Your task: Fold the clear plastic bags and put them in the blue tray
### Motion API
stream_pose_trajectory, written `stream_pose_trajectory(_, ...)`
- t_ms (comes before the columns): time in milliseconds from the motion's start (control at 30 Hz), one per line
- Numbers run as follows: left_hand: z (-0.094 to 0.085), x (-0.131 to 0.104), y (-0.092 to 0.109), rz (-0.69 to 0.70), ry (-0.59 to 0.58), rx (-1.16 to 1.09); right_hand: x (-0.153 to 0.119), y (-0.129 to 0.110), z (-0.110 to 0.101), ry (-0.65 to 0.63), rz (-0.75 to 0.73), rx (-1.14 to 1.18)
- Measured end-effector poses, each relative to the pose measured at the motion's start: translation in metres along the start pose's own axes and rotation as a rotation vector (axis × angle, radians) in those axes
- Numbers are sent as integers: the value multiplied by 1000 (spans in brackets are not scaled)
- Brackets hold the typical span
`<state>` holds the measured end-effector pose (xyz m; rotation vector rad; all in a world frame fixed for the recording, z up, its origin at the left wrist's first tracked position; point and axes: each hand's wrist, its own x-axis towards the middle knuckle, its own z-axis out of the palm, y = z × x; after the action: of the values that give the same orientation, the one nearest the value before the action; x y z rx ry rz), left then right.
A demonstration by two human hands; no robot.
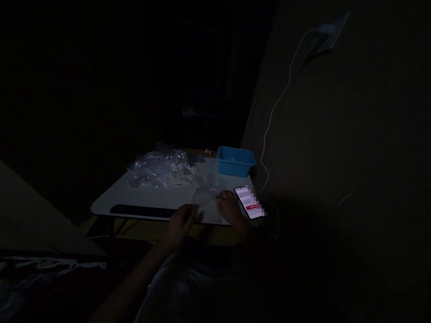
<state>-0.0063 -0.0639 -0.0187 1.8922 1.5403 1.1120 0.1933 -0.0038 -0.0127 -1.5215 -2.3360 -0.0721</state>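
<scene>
A thin, see-through plastic bag (208, 189) lies on the white table between my hands. My left hand (182, 222) is at the table's front edge, its fingers curled together near the bag's left side; dimness and blur hide what they hold, if anything. My right hand (228, 205) rests by the bag's right side with bent fingers, and the dark hides whether the plastic is between them. Just right of that hand lies a phone (248, 202) with a lit screen. A heap of crumpled clear plastic (161, 168) covers the back left of the table.
A blue basket (235, 168) stands at the table's (151, 197) back right corner. Behind the table's far edge is a small pink and white cup-like item (208, 152). A white cable (272, 112) hangs from a wall socket (328, 36) toward the phone. The room is very dark.
</scene>
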Motion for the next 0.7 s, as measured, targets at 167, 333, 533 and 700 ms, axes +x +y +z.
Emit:
stream_pose_trajectory(167,-13,41,-23,-83,83,-137,-1,-4,-4,-17,-8,-72)
stream_pose_trajectory(333,-8,73,-35,160,-120,97,0,-3,-6,-16,10,-85)
stream_pose_trajectory(533,4,84,-36,279,-231,448,-13,-20,-17,5,-60,-14)
stream_pose_trajectory(700,5,91,-37,329,-212,630,-32,-50,-16,-37,-324,47)
